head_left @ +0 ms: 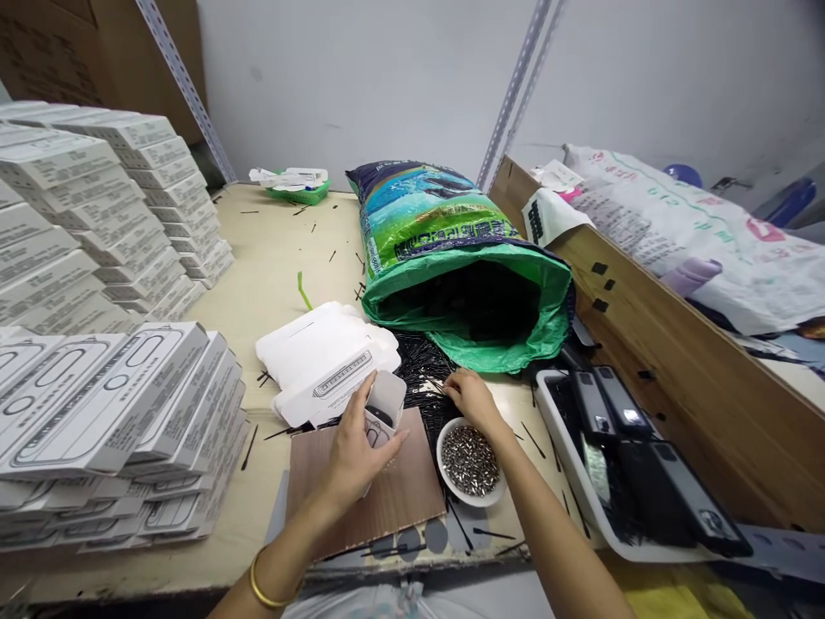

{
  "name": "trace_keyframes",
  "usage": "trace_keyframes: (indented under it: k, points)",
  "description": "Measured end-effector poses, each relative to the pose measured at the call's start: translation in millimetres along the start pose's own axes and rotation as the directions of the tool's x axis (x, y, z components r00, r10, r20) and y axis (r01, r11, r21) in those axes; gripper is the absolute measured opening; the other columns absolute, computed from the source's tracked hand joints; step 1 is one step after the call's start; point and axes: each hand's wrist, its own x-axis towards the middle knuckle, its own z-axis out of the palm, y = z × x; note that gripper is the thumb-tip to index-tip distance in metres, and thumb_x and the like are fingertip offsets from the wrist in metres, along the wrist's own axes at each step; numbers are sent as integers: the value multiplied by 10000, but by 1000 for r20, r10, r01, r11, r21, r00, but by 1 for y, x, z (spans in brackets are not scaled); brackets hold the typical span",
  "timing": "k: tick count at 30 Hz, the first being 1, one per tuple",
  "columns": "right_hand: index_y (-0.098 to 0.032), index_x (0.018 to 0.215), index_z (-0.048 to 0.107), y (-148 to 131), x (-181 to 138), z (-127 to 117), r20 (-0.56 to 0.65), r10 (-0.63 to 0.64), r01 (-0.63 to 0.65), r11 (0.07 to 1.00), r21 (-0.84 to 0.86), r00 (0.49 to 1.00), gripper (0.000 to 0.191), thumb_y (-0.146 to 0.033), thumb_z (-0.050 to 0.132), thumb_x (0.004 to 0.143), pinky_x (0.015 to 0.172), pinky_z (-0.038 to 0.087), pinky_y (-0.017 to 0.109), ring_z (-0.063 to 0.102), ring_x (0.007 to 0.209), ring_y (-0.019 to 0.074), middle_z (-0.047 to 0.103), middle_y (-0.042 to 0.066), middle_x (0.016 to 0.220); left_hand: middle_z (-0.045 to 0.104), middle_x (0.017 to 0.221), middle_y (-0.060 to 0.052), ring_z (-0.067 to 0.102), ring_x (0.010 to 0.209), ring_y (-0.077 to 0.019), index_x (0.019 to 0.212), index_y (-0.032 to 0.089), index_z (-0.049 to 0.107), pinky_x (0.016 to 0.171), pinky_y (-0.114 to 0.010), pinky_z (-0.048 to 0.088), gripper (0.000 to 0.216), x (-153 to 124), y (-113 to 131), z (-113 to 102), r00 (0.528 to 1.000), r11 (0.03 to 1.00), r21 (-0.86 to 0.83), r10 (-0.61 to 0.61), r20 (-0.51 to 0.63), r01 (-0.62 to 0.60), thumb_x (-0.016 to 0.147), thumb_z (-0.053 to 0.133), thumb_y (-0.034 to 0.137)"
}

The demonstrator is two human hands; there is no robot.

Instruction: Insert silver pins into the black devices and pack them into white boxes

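Note:
My left hand (361, 456) is wrapped round a small white box (387, 400) with printing on its side. The box's top flap stands open and something dark shows inside. Beneath it lies a brown wood-grain board (412, 490). The fingers of my right hand (469, 397) are pinched together at a pile of thin black sticks (422, 370); what is between the fingertips is too small to tell. Just below that hand stands a white bowl (444, 468) full of small shiny metal pieces (473, 460). Flat white cartons (328, 361) lie left of the pile.
Stacked white printed boxes (109, 387) fill the left side. A large green-rimmed sack (451, 215) lies open at the back, its mouth towards me. At right, a white tray (560, 464) holds black-cased devices (683, 490) beside a cardboard wall (696, 378). A green basket (309, 196) sits far back.

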Motion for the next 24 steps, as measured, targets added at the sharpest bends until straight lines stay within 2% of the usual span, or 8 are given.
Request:
trace_keyframes:
  k: [5,8,11,13,15,18,21,24]
  points:
    - [-165,994,540,-36,-23,-9,-64,50,-24,935,355,997,251,-378,512,865,657,459,320,555,660,162,611,43,789,340,1477,-118,283,1395,-242,1460,205,249,1157,-397,220,788,-1,0,5,1000,1000,1,9,12,-9,783,637,316]
    - [-269,1322,309,-75,-48,-4,-128,28,82,627,775,991,583,-355,617,834,616,479,294,559,622,134,590,-10,809,358,1475,-100,319,1380,-241,1418,222,318,1157,-381,232,711,-3,1,10,997,999,8,45,-59,-45,793,644,310]
    - [-277,1221,461,-102,-70,3,-265,-95,251,716,652,960,376,-276,597,870,677,478,291,566,701,133,589,6,831,377,1462,-107,350,1363,-240,1411,217,307,1136,-381,278,691,-6,0,16,993,995,35,92,-76,-89,809,635,299]
    - [-236,1023,602,-107,-78,6,-258,-265,356,829,432,929,134,-239,551,899,751,464,303,568,819,153,597,38,860,379,1458,-113,367,1352,-232,1421,222,270,1120,-392,305,691,-7,-2,18,985,988,66,148,-88,-142,827,618,286]
    - [-215,939,646,-105,-82,8,-225,-334,392,869,301,915,135,-234,513,919,836,447,321,551,942,172,587,65,957,419,1423,-111,410,1320,-225,1408,233,273,1089,-399,347,661,-7,-5,18,971,976,102,205,-120,-193,840,607,280]
    - [-213,1116,564,-100,-80,17,-212,-189,266,859,438,959,249,-293,581,882,843,463,316,541,977,171,536,78,1097,532,1285,-90,517,1206,-207,1258,228,405,1002,-368,431,473,-11,-9,17,948,958,117,279,-157,-262,832,608,248]
    - [-195,1115,491,-104,-79,36,-89,-88,124,768,629,992,300,-345,590,875,707,482,275,559,809,142,563,46,975,554,1241,-84,534,1175,-203,1047,210,462,971,-348,447,317,-16,-11,16,940,944,84,327,-101,-319,772,588,116]
    - [-181,951,548,-114,-85,57,-252,-138,255,810,527,958,145,-313,487,938,706,460,279,551,787,143,569,33,868,476,1359,-124,469,1263,-212,1205,223,386,1029,-377,406,471,-21,-12,13,964,964,-45,260,-54,-262,783,558,105]
